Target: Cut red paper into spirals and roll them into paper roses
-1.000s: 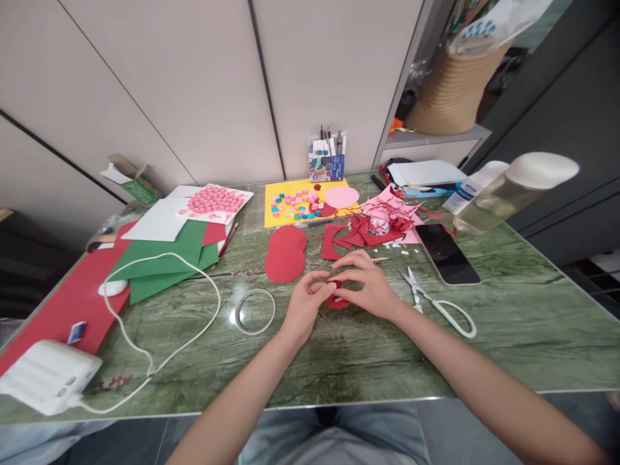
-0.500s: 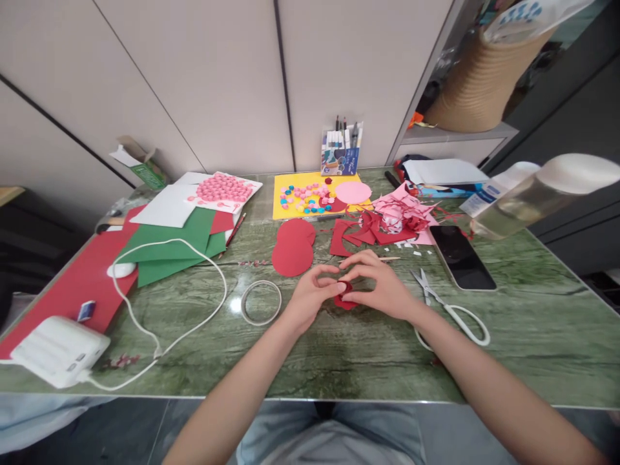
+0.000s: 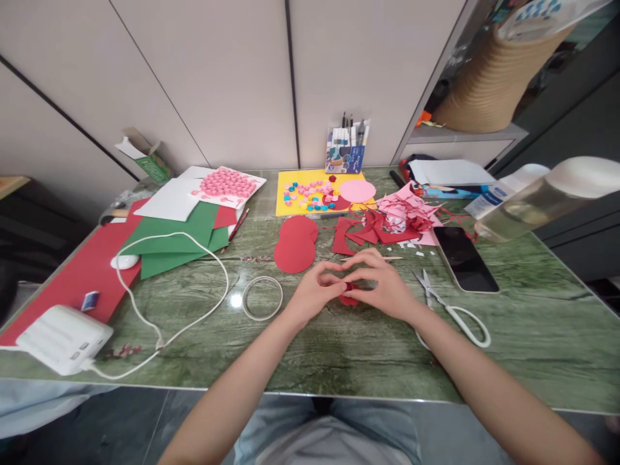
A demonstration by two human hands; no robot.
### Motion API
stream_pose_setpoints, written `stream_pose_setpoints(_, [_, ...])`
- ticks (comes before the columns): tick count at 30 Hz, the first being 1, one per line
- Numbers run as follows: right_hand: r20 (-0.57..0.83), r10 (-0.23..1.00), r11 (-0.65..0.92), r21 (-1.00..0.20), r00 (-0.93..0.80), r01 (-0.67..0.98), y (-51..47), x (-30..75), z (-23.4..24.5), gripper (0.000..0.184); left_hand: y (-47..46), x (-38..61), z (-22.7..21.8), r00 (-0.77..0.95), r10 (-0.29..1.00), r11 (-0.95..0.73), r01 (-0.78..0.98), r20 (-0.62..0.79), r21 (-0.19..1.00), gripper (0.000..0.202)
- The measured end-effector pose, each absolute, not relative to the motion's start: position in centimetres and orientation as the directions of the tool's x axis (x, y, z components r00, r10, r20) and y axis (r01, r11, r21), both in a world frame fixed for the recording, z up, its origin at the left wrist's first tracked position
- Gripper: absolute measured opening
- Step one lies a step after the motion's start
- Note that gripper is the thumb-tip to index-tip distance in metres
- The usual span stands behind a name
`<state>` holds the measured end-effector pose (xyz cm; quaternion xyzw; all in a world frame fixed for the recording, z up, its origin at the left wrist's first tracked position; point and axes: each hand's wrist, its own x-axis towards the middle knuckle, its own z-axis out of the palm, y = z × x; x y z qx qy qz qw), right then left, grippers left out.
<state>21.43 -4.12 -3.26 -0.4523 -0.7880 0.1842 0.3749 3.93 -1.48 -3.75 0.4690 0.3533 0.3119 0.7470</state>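
Observation:
Between my fingertips is a small piece of curled red paper (image 3: 349, 296), with the tips partly covering it. My left hand (image 3: 317, 290) pinches it from the left, and my right hand (image 3: 382, 284) pinches it from the right, just above the green table (image 3: 310, 361). Beyond my left hand lie overlapping red paper circles (image 3: 295, 248). A ring-shaped roll of tape (image 3: 262, 316) rests to the left of that hand. White-handled scissors (image 3: 453, 310) lie beside my right forearm, which covers part of one handle. A thin wooden stick (image 3: 393, 258) pokes out behind my right fingers.
Red and pink paper scraps (image 3: 397, 216) are heaped behind my right hand, near a phone (image 3: 465, 258) and a bottle (image 3: 527, 200). A yellow sheet (image 3: 285, 205) with small pompom-like balls lies at the back. At left are a white power block (image 3: 62, 339), its cable and green paper (image 3: 179, 236).
The view has shifted slightly. My fingers have moved a little on the red paper, and less of it shows below them; both hands keep their grip.

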Motion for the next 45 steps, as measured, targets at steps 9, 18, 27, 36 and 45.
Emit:
stream_pose_setpoints(9, [0.490, 0.837, 0.524, -0.587, -0.244, 0.617, -4.2, 21.1, -3.1, 0.007, -2.3, 4.4, -3.7, 0.542, 0.784, 0.529, -0.331, -0.302, 0.781, 0.031])
stream_pose_setpoints(18, [0.402, 0.857, 0.514, -0.638, -0.322, 0.573, -4.2, 21.4, -3.0, 0.005, -1.9, 4.3, -4.0, 0.528, 0.787, 0.493, -0.226, -0.320, 0.840, 0.039])
stream_pose_setpoints(27, [0.346, 0.840, 0.539, -0.623, -0.418, 0.568, -4.0, 22.0, -2.8, 0.018, -1.7, 3.9, -3.8, 0.543, 0.782, 0.433, -0.122, -0.305, 0.893, 0.039])
stream_pose_setpoints(36, [0.471, 0.831, 0.539, -0.550, -0.295, 0.638, -4.1, 21.5, -3.5, 0.012, -2.2, 4.7, -4.3, 0.454, 0.845, 0.437, -0.283, -0.282, 0.854, 0.034])
stream_pose_setpoints(45, [0.478, 0.858, 0.478, -0.603, -0.191, 0.638, -4.1, 21.4, -3.6, 0.009, -2.5, 4.9, -4.0, 0.464, 0.826, 0.502, -0.350, -0.320, 0.791, 0.033])
